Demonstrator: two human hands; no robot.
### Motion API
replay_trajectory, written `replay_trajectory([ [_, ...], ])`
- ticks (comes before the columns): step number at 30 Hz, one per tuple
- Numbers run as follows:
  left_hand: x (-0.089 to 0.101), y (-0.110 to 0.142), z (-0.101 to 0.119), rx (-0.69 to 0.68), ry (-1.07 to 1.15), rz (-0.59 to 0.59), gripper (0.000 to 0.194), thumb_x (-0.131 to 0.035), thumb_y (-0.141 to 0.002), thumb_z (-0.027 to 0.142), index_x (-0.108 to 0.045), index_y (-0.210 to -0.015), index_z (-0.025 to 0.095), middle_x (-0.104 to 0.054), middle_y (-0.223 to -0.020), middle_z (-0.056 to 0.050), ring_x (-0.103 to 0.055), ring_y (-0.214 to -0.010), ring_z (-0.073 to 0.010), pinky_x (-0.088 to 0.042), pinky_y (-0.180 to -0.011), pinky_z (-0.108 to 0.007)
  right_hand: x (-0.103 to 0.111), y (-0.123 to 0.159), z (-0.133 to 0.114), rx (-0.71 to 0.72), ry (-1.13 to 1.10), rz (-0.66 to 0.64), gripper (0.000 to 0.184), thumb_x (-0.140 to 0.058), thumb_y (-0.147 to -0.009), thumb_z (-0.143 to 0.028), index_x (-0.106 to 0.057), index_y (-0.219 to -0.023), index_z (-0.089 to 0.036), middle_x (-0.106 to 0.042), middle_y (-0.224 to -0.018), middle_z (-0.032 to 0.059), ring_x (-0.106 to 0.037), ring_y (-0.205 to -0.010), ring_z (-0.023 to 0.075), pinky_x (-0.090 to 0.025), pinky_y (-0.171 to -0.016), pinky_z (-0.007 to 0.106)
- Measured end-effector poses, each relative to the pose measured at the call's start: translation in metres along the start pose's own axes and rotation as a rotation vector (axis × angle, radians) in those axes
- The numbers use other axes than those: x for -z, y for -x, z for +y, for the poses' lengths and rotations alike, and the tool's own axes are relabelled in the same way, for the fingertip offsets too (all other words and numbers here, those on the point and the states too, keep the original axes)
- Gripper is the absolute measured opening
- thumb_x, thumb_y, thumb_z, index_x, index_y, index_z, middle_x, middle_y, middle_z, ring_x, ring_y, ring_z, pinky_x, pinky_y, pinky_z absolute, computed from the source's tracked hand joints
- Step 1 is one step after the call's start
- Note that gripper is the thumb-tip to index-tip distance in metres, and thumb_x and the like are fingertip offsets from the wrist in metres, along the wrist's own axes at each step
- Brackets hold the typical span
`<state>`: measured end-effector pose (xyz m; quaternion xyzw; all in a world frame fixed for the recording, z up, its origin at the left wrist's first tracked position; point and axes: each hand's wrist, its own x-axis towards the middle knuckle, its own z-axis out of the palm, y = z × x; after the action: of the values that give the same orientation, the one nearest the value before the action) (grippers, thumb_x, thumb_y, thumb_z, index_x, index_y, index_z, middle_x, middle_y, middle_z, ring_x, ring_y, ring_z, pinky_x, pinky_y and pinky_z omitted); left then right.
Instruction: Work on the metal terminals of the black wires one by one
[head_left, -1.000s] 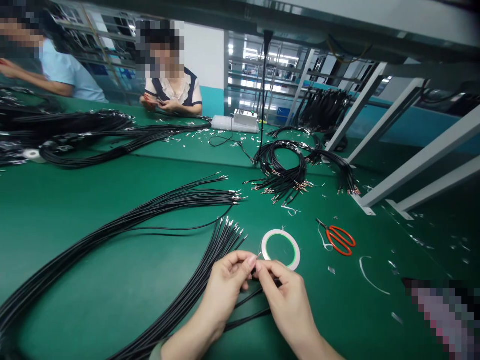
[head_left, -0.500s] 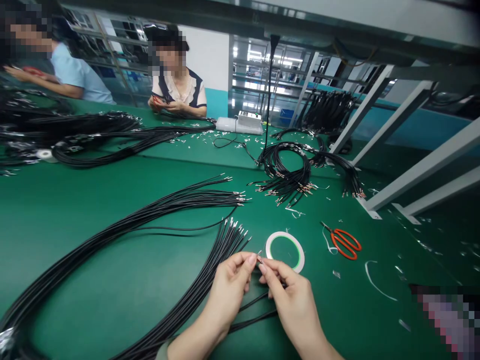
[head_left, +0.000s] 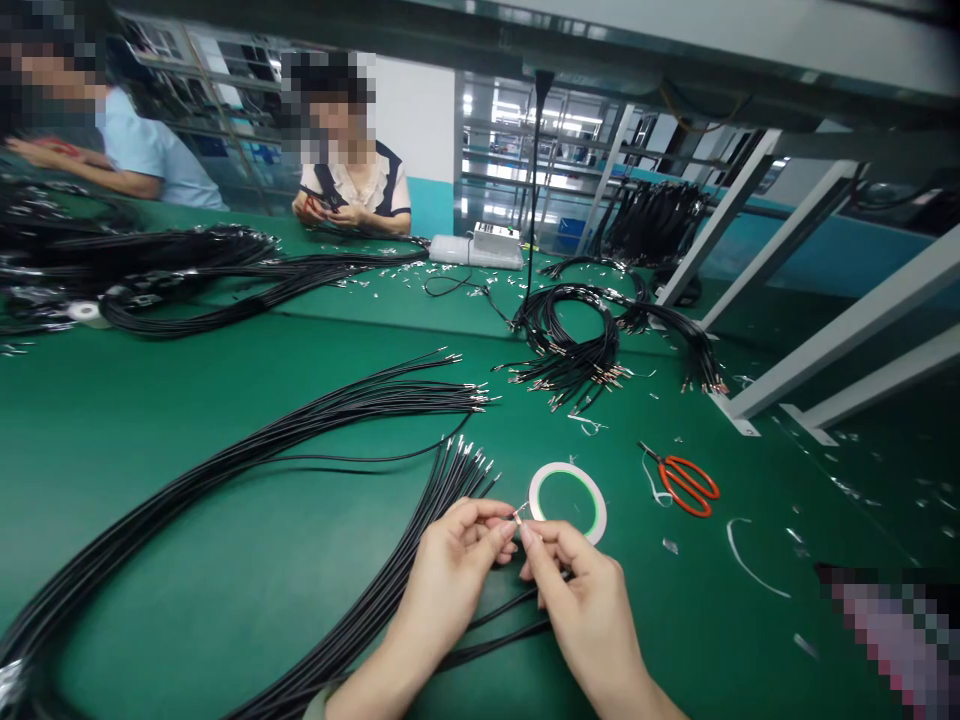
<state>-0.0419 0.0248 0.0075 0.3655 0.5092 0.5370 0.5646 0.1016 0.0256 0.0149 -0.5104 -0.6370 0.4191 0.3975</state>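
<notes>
We see our left hand (head_left: pixel 457 590) and right hand (head_left: pixel 577 615) close together over the green bench mat (head_left: pixel 150 570), thumbs and forefingers pinching a small metal terminal (head_left: pixel 519 511) from either side. It sits just beside a roll of white tape (head_left: pixel 566 503), which lies flat with a green core. Black cables (head_left: pixel 495 630) pass under our right hand, and a fan of black cables (head_left: pixel 300 425) spreads across the mat to our left, its crimped ends pointing up and to the right. To the right of the tape we have orange-handled scissors (head_left: pixel 681 485) and white offcuts (head_left: pixel 750 560). Beyond them, a coil of black cables (head_left: pixel 570 355) lies on the mat. At the far end of the bench stands a white box (head_left: pixel 476 252), and any writing on it is too small for us to read. Past it, a blue bin (head_left: pixel 574 226) shows through the gap. Two co-workers sit across the bench, one (head_left: pixel 352 190) working with both hands and the other (head_left: pixel 142 170) reaching over the bench at the far left.
</notes>
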Motion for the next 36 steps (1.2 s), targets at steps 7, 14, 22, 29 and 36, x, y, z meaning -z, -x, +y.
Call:
replay_trajectory([
  [7,-0.002,0.000,-0.001,0.035,-0.011,0.021,0.023,-0.073,-0.077,0.032,-0.068,-0.088,0.013,-0.071,-0.078,-0.005,-0.067,-0.065,-0.0152,-0.057,-0.065,-0.027,0.000,0.000,-0.001,0.080,0.037,0.010,0.022,-0.053,-0.094,-0.032,-0.069,-0.091,-0.018,-0.063,-0.063,0.0006,-0.058,-0.055,0.0142,-0.046,-0.053,0.021],
  [14,-0.005,0.001,0.005,0.077,0.048,0.022,0.027,-0.077,-0.072,0.035,-0.068,-0.082,0.012,-0.070,-0.067,-0.002,-0.066,-0.059,-0.0134,-0.057,-0.061,-0.025,0.000,0.000,0.003,0.060,0.075,-0.003,0.021,-0.051,-0.095,-0.031,-0.067,-0.088,-0.019,-0.066,-0.070,0.0026,-0.059,-0.060,0.0149,-0.043,-0.054,0.022],
  [22,-0.006,0.001,0.010,0.114,0.055,0.004,0.031,-0.079,-0.070,0.039,-0.067,-0.079,0.012,-0.068,-0.062,-0.001,-0.064,-0.056,-0.0128,-0.056,-0.057,-0.023,0.001,-0.001,-0.006,0.041,-0.035,-0.026,0.022,-0.050,-0.095,-0.032,-0.064,-0.085,-0.018,-0.062,-0.064,0.0001,-0.056,-0.053,0.0126,-0.041,-0.050,0.020],
  [29,-0.004,0.002,0.013,0.134,0.031,-0.061,0.031,-0.076,-0.073,0.042,-0.067,-0.077,0.012,-0.067,-0.058,-0.001,-0.062,-0.051,-0.0116,-0.052,-0.054,-0.021,0.004,-0.002,-0.010,0.004,-0.102,-0.039,0.024,-0.051,-0.095,-0.035,-0.064,-0.086,-0.017,-0.053,-0.053,-0.0040,-0.049,-0.045,0.0109,-0.036,-0.043,0.020],
  [36,-0.004,0.003,0.014,0.154,0.045,-0.116,0.031,-0.073,-0.076,0.043,-0.066,-0.074,0.012,-0.063,-0.051,0.001,-0.058,-0.046,-0.0097,-0.047,-0.051,-0.019,0.005,-0.003,-0.008,-0.011,-0.120,-0.066,0.023,-0.051,-0.095,-0.035,-0.064,-0.085,-0.018,-0.057,-0.055,-0.0034,-0.050,-0.046,0.0098,-0.034,-0.043,0.019],
])
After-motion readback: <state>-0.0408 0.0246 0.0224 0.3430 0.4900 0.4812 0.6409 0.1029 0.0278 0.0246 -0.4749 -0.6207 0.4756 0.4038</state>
